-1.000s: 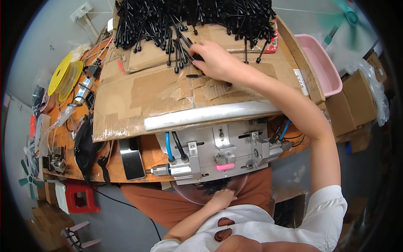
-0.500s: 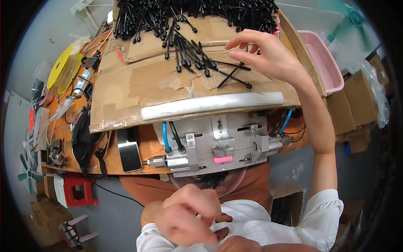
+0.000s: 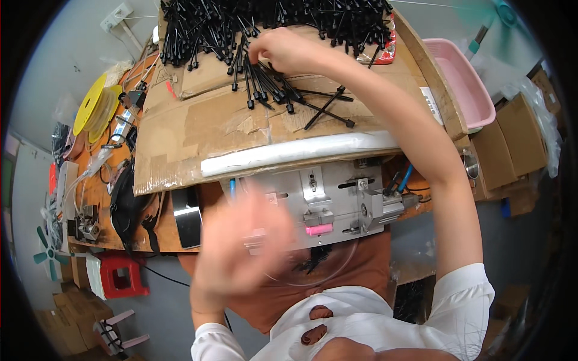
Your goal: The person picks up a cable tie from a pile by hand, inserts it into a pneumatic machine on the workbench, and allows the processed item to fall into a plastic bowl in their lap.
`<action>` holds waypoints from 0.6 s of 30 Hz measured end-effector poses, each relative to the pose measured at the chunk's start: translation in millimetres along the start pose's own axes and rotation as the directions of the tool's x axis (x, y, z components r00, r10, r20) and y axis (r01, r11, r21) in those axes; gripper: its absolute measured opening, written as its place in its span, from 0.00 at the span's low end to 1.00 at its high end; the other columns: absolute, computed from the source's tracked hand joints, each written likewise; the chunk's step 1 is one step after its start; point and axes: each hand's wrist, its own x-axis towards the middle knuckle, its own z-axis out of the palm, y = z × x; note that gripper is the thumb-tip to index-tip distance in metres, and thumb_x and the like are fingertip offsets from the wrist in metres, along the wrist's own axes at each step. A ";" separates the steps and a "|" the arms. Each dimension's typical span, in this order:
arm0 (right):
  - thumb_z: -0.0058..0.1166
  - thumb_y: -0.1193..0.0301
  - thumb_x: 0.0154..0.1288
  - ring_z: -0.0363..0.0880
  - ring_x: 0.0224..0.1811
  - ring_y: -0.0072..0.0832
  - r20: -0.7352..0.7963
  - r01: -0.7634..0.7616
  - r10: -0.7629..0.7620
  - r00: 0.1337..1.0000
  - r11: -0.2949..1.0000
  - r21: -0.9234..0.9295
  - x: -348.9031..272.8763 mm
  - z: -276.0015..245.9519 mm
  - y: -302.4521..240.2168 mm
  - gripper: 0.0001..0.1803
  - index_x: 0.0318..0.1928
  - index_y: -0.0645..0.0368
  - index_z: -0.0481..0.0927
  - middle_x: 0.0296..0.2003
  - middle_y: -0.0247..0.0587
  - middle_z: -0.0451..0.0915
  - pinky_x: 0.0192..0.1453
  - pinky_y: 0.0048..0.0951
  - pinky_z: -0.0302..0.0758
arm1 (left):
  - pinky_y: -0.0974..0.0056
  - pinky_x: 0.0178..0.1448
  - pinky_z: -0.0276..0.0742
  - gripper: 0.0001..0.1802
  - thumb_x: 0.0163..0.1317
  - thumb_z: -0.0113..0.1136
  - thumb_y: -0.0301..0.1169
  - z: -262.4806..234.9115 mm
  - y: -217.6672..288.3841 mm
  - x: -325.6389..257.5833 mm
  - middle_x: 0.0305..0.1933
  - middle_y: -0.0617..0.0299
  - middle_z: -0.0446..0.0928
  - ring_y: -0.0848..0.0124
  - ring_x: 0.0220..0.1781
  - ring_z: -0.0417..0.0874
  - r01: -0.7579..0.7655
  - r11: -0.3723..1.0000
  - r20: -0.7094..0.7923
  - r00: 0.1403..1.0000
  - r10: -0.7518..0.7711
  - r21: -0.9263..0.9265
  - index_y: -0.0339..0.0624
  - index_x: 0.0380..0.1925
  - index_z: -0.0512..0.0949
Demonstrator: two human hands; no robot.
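Observation:
Thin black rods with a thick knob at one end (image 3: 328, 114) lie loose on a brown cardboard sheet (image 3: 174, 135). My right hand (image 3: 286, 51) is over the far part of this loose group, its fingers bent down among the rods. Whatever lies between the fingertips is hidden. Smeared by motion, my left hand (image 3: 247, 234) is in front of the left side of a metal fixture (image 3: 337, 201), and its fingers cannot be made out. A small pink piece (image 3: 319, 230) sits at the fixture's front middle.
A dense heap of black rods (image 3: 205, 27) covers the sheet's far end. A white padded strip (image 3: 295, 153) runs along its near edge. A phone (image 3: 188, 219) and a yellow spool (image 3: 90, 103) are at left. A pink basin (image 3: 460, 84) stands beyond the wooden side board.
My right hand has moved left across the sheet to the far part of the loose rods. My left hand has risen from my lap to the fixture.

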 end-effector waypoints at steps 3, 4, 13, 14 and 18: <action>0.49 0.80 0.59 0.78 0.40 0.42 0.200 0.098 -0.101 0.975 0.995 0.022 14.8 6.2 -13.2 0.07 0.34 0.62 0.80 0.33 0.47 0.80 0.44 0.36 0.74 | 0.58 0.51 0.71 0.11 0.58 0.56 0.22 -11.4 -79.9 58.2 0.42 0.55 0.73 0.56 0.46 0.74 0.012 0.908 0.082 0.995 -0.051 0.419 0.40 0.41 0.74; 0.50 0.82 0.57 0.77 0.40 0.42 0.195 0.059 -0.066 0.979 0.997 0.041 8.4 -1.0 -20.9 0.06 0.33 0.62 0.80 0.33 0.47 0.80 0.44 0.37 0.73 | 0.57 0.52 0.70 0.11 0.58 0.58 0.23 -10.9 -101.0 67.9 0.43 0.54 0.72 0.55 0.47 0.73 -0.044 0.869 0.077 0.997 0.007 0.493 0.41 0.42 0.74; 0.55 0.77 0.56 0.74 0.41 0.40 0.221 0.091 -0.100 0.970 0.995 0.050 -78.5 -40.6 -41.4 0.02 0.31 0.61 0.76 0.31 0.42 0.73 0.44 0.37 0.71 | 0.67 0.43 0.72 0.12 0.55 0.60 0.20 -30.7 -113.1 66.1 0.43 0.59 0.71 0.69 0.36 0.72 0.178 0.916 0.382 0.868 -0.318 0.360 0.40 0.40 0.76; 0.55 0.77 0.57 0.74 0.40 0.40 0.218 0.093 -0.097 0.971 0.995 0.027 -76.2 -38.3 -42.4 0.02 0.31 0.61 0.76 0.30 0.41 0.73 0.44 0.38 0.71 | 0.69 0.41 0.71 0.13 0.53 0.61 0.18 -32.3 -109.6 63.8 0.43 0.60 0.71 0.71 0.33 0.71 0.219 0.926 0.372 0.868 -0.329 0.307 0.40 0.40 0.76; 0.57 0.75 0.57 0.75 0.40 0.40 0.205 0.098 -0.110 0.973 0.993 0.067 -65.4 -35.0 -57.1 0.03 0.30 0.60 0.77 0.30 0.41 0.73 0.43 0.38 0.72 | 0.71 0.40 0.70 0.16 0.51 0.62 0.17 -32.2 -105.8 56.1 0.42 0.62 0.72 0.73 0.32 0.69 0.226 0.932 0.212 0.933 -0.291 0.284 0.41 0.41 0.77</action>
